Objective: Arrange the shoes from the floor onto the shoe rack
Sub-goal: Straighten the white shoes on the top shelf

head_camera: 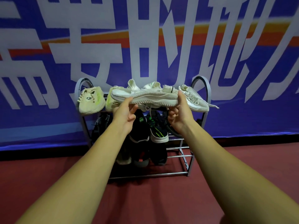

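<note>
One white knit sneaker [145, 96] — L hand [124, 112], R hand [177, 116] fingers [182, 98] pinch its ends — before tubular metal rack [178, 156].

Two forearms, bare to the wrist, show at 7 and 5 o'clock; the left hand [125, 114] and right hand [178, 118] are bare too.

On blue wall banner [226, 113]: huge white Chinese characters, cropped, not surely readable. On strap [171, 90] of white sneaker [145, 95]: small black lettering, illegible.
</note>
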